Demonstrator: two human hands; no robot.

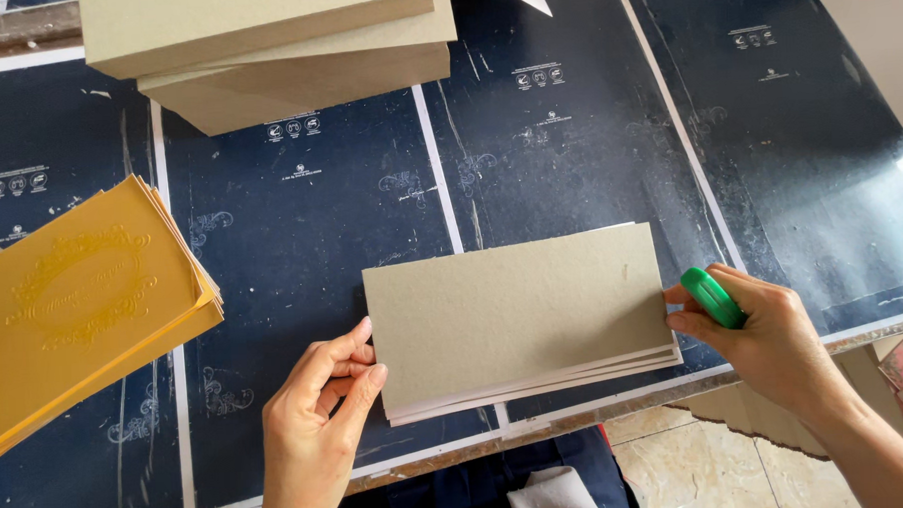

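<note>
— What are the hands doing?

— The right hand has its grip closed round a small green tool and rests against the right end of a small pile of grey boards. The left hand holds nothing; its fingers are half curled, with the tips touching the pile's left end.

— Where is the pile?

— Flat on the dark blue worktop, near the front edge (between both hands).

— What else is around?

— A stack of yellow cards lies to the left, well apart. A tall stack of grey boards sits at the back. Nothing lies between the hands and the pile.
</note>
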